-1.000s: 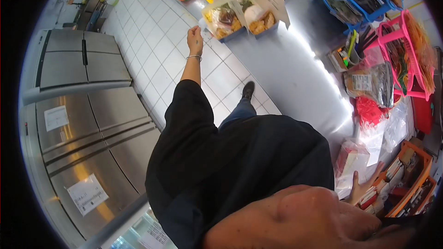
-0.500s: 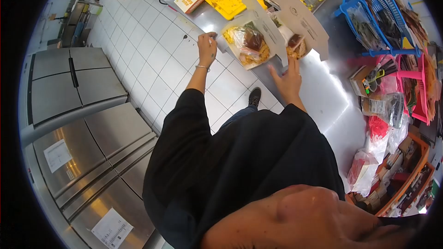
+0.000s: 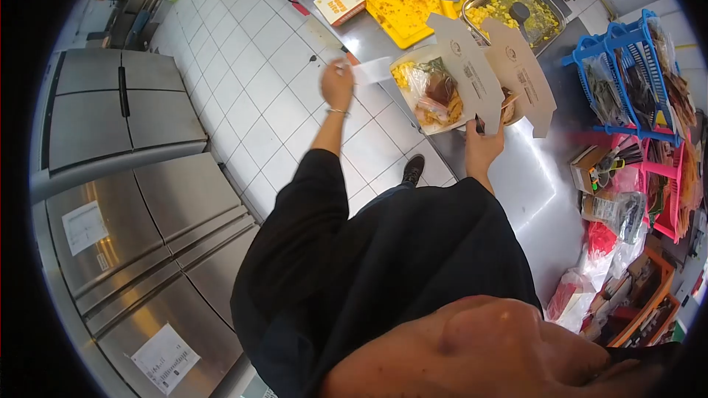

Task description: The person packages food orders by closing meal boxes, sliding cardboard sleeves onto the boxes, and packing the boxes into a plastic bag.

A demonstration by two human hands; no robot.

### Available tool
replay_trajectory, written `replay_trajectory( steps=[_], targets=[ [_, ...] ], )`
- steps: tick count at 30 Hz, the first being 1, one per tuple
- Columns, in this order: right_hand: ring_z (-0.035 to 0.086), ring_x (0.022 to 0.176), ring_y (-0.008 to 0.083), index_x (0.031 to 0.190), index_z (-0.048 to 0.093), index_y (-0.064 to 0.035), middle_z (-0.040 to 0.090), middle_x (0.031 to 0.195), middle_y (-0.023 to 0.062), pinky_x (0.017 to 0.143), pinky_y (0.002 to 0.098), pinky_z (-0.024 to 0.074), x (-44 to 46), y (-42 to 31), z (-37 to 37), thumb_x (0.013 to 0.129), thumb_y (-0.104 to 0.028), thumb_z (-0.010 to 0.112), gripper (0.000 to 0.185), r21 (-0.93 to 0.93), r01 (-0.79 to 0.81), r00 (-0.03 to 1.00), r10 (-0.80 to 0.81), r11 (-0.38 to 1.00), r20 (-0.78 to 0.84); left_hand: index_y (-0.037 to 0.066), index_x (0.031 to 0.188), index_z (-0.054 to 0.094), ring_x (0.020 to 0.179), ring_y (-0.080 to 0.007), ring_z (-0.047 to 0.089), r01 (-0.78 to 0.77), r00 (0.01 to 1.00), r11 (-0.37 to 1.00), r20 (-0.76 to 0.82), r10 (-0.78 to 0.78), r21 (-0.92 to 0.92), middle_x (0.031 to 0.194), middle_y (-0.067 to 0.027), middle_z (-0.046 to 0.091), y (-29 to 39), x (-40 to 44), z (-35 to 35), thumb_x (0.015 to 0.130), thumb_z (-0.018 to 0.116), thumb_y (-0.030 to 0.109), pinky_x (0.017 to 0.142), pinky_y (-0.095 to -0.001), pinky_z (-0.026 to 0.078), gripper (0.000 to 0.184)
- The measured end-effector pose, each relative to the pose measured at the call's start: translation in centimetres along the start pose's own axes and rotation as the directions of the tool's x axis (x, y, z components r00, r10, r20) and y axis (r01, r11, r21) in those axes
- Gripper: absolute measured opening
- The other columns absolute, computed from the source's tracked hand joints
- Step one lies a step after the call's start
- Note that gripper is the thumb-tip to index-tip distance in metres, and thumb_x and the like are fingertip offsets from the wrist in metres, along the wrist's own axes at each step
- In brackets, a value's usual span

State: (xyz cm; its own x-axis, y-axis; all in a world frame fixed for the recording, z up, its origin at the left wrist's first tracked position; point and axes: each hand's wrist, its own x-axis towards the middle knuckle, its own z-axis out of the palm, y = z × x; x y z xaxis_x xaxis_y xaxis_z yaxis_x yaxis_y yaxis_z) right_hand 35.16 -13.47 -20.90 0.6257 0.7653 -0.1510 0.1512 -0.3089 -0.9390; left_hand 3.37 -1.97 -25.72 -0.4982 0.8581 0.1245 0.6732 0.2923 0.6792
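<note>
My left hand (image 3: 338, 87) is closed over the counter's left edge. A pale, blurred strip (image 3: 375, 70), perhaps paper, runs from its fingers toward the open takeaway box (image 3: 431, 96). That box holds yellow food, fried pieces and a clear bag with a dark red-brown sauce packet (image 3: 441, 89). Its lid (image 3: 472, 77) stands raised on the right. My right hand (image 3: 484, 149) pinches the lid's lower corner. Behind stands a second takeaway box, its printed lid (image 3: 522, 77) up and its contents mostly hidden.
Along the counter (image 3: 516, 169) are a small printed carton (image 3: 340, 2), a yellow cutting board (image 3: 394, 0) and a metal tray (image 3: 549, 26) of yellow food. Blue baskets (image 3: 627, 77) and pink baskets (image 3: 664, 177) line the right. Steel refrigerators (image 3: 155, 191) stand at left.
My right hand has shifted from the second box's front to the first box's lid corner. The pale strip now shows at my left hand. The whole view has shifted slightly.
</note>
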Motion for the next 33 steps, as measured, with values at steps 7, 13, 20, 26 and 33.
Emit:
replay_trajectory(
  steps=[7,13,20,26,33],
  targets=[
    [0.070,0.085,0.0199,0.114,0.067,0.0001,0.074,0.095,0.0121,0.081,0.0334,0.0534,-0.9,-2.9,-0.5,0.075,-0.016,0.082,0.045,-0.079,0.098,0.994,-0.102,0.992,-0.041,0.008,0.155,0.024,0.121,-0.0450,0.057,-0.375,0.918,0.789,0.315,0.243,0.486,0.141,-0.0294,0.046,2.0,18.1,-2.4,0.061,0.085,0.058,0.096,-0.0491,0.052,0.123],
    [0.071,0.084,0.0181,0.104,0.071,0.0020,0.074,0.094,0.0128,0.080,0.0312,0.0548,-0.7,-1.5,-1.1,0.076,-0.011,0.078,0.032,-0.106,0.030,0.998,-0.035,0.994,-0.051,0.005,0.157,0.016,0.131,-0.0456,0.050,-0.623,0.728,0.691,0.596,0.340,0.367,0.146,-0.0314,0.043,5.2,23.3,1.8,0.047,0.083,0.076,0.105,-0.0462,0.046,0.147],
    [0.071,0.074,0.0170,0.101,0.072,0.0012,0.074,0.088,0.0112,0.072,0.0296,0.0562,0.4,-0.6,-3.6,0.077,-0.008,0.077,0.026,-0.084,0.034,0.992,-0.044,0.996,-0.116,0.018,0.146,0.033,0.114,-0.0435,0.061,-0.354,0.920,0.778,0.341,0.191,0.519,0.128,-0.0270,0.055,7.2,20.2,3.5,0.059,0.081,0.065,0.092,-0.0489,0.053,0.110],
    [0.072,0.073,0.0220,0.099,0.073,-0.0004,0.073,0.089,0.0136,0.070,0.0321,0.0565,2.8,3.7,-11.4,0.076,-0.012,0.077,0.027,-0.159,0.062,0.985,-0.086,0.985,-0.152,0.023,0.144,0.040,0.113,-0.0402,0.061,-0.726,0.660,0.639,0.520,0.543,0.255,0.125,-0.0234,0.061,3.1,15.5,0.7,0.080,0.074,0.043,0.088,-0.0457,0.054,0.076],
    [0.071,0.079,0.0242,0.108,0.071,-0.0026,0.070,0.100,0.0137,0.072,0.0338,0.0567,2.6,-2.9,-9.3,0.075,-0.014,0.077,0.035,-0.294,0.109,0.990,-0.131,0.950,-0.058,0.011,0.151,0.036,0.106,-0.0260,0.067,-0.235,0.251,0.910,0.883,0.395,-0.340,0.123,-0.0166,0.061,19.2,3.0,-15.9,0.064,0.085,0.024,0.085,-0.0377,0.058,0.100]
  ],
)
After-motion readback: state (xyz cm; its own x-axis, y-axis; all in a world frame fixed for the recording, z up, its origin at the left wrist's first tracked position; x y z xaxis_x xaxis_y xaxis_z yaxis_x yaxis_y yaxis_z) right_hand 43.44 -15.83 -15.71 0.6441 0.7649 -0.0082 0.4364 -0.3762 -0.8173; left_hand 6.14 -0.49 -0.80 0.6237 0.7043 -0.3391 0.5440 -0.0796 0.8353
